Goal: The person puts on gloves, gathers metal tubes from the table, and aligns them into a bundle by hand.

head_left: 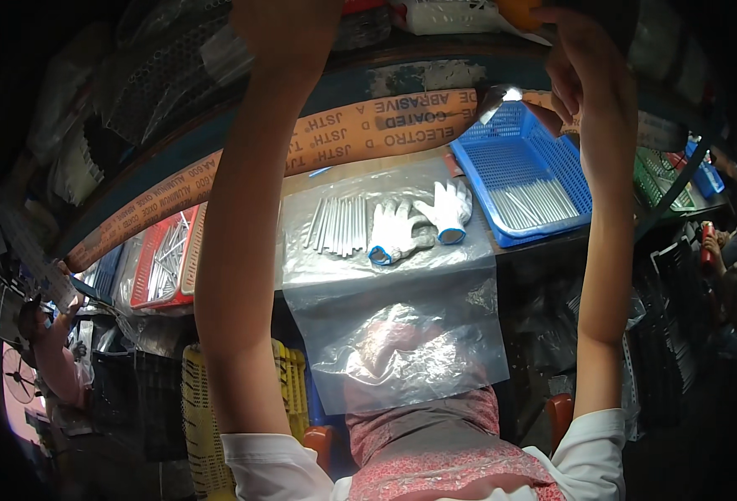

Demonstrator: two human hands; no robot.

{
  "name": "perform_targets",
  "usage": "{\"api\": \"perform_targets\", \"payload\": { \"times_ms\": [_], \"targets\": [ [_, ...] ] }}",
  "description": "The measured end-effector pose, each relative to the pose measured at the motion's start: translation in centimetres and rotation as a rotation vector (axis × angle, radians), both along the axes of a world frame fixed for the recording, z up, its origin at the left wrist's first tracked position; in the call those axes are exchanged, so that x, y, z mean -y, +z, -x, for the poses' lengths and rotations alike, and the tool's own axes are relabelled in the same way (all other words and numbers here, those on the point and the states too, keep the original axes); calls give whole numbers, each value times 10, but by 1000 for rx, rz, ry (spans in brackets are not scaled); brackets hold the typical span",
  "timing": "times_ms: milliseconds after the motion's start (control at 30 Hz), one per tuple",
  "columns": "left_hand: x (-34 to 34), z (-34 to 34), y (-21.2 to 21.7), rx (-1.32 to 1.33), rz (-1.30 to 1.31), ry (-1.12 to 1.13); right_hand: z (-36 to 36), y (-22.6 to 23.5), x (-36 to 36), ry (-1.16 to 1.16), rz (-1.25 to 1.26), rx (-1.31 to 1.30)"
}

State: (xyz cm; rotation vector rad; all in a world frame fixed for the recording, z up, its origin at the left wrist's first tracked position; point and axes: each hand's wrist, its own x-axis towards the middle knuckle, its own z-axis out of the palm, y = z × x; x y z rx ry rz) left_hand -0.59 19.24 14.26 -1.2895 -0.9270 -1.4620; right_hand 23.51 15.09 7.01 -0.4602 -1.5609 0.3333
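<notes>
Both my arms reach up and forward over the bench. My left hand (289, 21) is at the top edge, its fingers cut off by the picture. My right hand (590, 63) is raised at the upper right with its fingers curled in; whatever they may hold is hidden. Close to its fingertips is an orange thing (519, 13), only partly seen. Below, on a clear plastic sheet (385, 292), lie a row of thin metal rods (339, 225) and two white knit gloves (395, 230) with blue cuffs. The sheet hangs over the bench edge onto my lap.
A blue basket (477, 154) of rods stands right of the gloves; a red basket (191, 250) of rods is at the left. An orange printed band (343, 138) lines the shelf above. Yellow crates (197, 417) stand below left. Another person (55, 359) is at far left.
</notes>
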Motion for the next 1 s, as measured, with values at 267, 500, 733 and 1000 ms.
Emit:
{"api": "perform_targets", "payload": {
  "times_ms": [267, 500, 733, 1000],
  "targets": [
    [58, -7, -130, -433, 6, -352, 4, -135, 21, -43, 227, 824],
    [-8, -45, -315, -503, 977, -410, 7, -279, -38, -140, 268, 785],
    [-67, -63, -380, -512, 1072, -299, 23, -313, -51, -121, 319, 560],
    [-78, -62, -355, -196, 1268, -499, 37, -329, -75, -147, 144, 439]
  ]
}}
